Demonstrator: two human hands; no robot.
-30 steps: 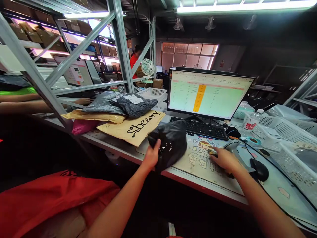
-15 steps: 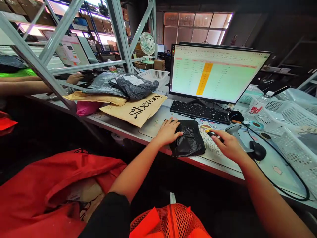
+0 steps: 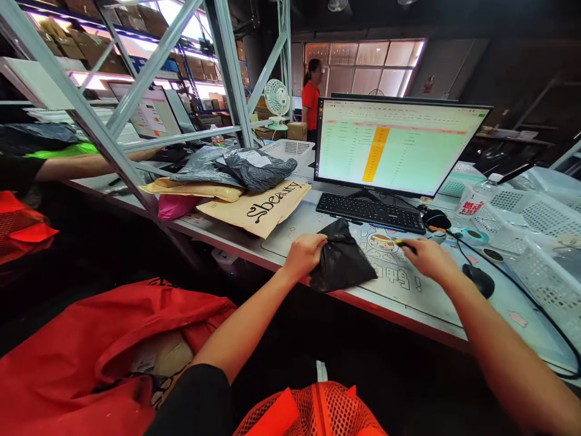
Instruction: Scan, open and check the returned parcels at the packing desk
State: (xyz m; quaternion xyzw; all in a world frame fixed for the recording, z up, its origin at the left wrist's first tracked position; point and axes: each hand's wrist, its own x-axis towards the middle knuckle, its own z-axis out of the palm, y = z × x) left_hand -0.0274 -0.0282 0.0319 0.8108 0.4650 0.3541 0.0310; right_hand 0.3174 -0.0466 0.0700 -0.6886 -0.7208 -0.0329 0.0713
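Observation:
My left hand [image 3: 305,257] pinches the upper left edge of a black plastic mailer bag [image 3: 345,263], which lies at the table's front edge with its near corner over the rim. In my right hand [image 3: 431,260], to the right of the bag, is a slim black-and-yellow tool [image 3: 405,244]; the fingers hide most of it, so its kind is unclear. Its yellow end points left, above the printed desk mat [image 3: 394,290] and apart from the bag. Behind the bag lies a black keyboard [image 3: 370,212].
A monitor [image 3: 394,148] shows a spreadsheet. Grey mailers [image 3: 258,169] lie on a paper bag [image 3: 261,218] at left. At right are a mouse [image 3: 479,280], a cable, tape rolls [image 3: 474,236] and white baskets [image 3: 549,278]. A red sack [image 3: 149,315] is below; a person in red [image 3: 311,100] stands behind.
My left hand has gone from lying flat on the bag to pinching its edge, and the bag looks smoother. My right hand has shifted slightly right. A person has appeared behind the monitor.

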